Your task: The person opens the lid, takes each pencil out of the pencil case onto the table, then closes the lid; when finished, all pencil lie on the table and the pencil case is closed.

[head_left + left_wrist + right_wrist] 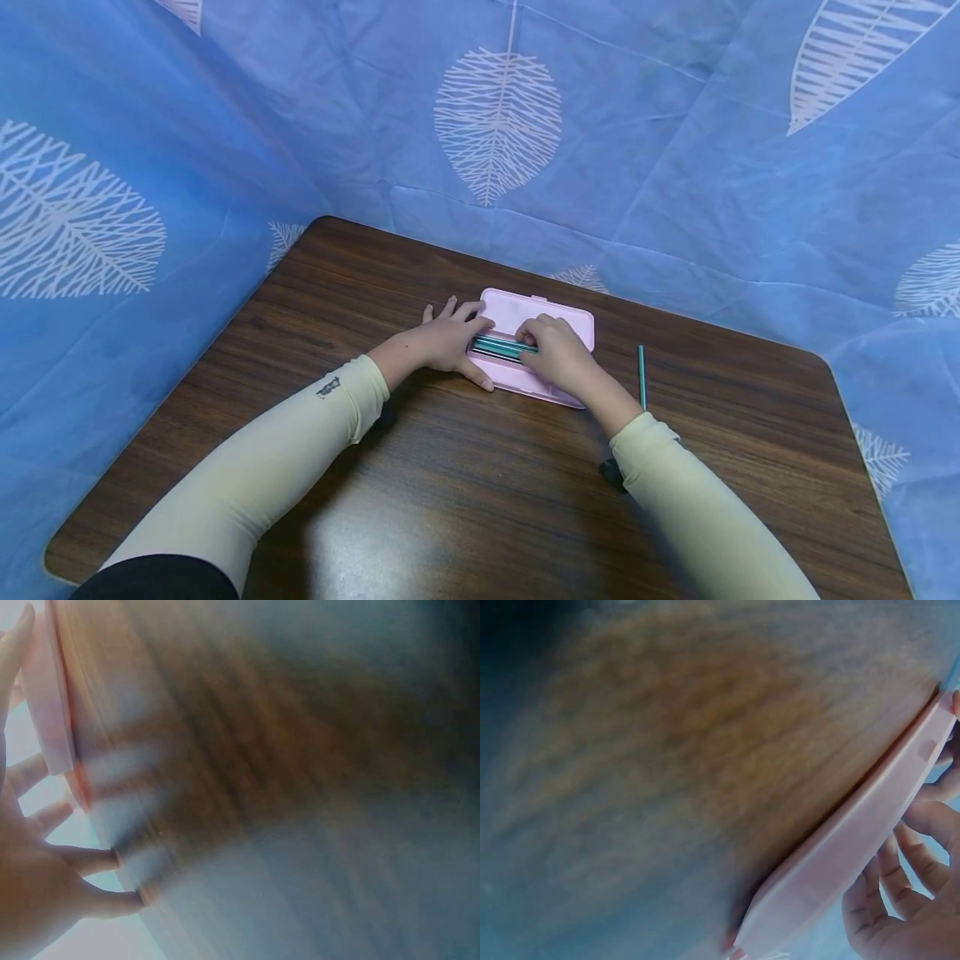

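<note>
A pink pencil case lies open at the middle of the brown wooden table, with several teal pencils lying in its tray. My left hand rests at the case's left end, fingers spread and fairly straight, thumb along the near edge. In the left wrist view the left hand lies beside the pink case. My right hand sits over the tray, its fingers curled down on the teal pencils. The right wrist view shows the right hand's curled fingers behind the case edge.
One loose teal pencil lies on the table just right of the case, pointing away from me. A blue cloth with white leaf prints hangs around the table's back and sides. Both wrist views are blurred.
</note>
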Motion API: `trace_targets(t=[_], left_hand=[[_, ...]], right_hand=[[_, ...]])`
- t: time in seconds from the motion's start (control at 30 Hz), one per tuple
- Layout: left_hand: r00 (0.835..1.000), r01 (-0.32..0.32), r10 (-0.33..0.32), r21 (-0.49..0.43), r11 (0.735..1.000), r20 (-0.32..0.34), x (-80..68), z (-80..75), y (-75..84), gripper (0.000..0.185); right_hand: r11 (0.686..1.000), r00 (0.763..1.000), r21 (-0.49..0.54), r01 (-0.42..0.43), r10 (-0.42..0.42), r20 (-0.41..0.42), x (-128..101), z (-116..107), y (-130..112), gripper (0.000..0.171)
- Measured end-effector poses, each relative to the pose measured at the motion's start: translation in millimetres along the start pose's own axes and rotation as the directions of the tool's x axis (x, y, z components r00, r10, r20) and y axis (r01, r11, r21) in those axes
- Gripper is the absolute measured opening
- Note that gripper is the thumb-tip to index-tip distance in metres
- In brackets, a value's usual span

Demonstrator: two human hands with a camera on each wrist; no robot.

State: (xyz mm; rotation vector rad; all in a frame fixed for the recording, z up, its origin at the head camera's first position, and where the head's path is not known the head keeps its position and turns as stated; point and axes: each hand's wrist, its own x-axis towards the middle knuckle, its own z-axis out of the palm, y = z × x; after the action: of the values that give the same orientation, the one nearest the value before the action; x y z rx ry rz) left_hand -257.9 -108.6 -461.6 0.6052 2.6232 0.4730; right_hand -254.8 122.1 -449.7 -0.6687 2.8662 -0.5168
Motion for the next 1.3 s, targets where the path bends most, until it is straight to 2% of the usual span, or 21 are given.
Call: trace_targets(t=[0.43,1.0,1.3], left_hand=[[1.0,0.003,-0.003,-0.003,1.0,0.003,0.3,-0.3,0.4,0.113],[1.0,0.005,-0.004,0.007,1.0,0.0,0.1,-0.1,0.7,0.114],[1.0,0.001,-0.001,0.018,1.0,-0.004,1.2,1.0,-0.4,0.115]], right_hand=[[1.0,1.0,-0.014,0.018,-0.018,0.006,4.2,3.5,-3.3,0.019],[0.999,0.992,0.011,0.04,-0.041,0.123,9.5,0.0,-3.2,0.013],[0.998,0.99,0.004,0.064,-0.064,0.125,8.6,-0.7,-5.0,0.014]])
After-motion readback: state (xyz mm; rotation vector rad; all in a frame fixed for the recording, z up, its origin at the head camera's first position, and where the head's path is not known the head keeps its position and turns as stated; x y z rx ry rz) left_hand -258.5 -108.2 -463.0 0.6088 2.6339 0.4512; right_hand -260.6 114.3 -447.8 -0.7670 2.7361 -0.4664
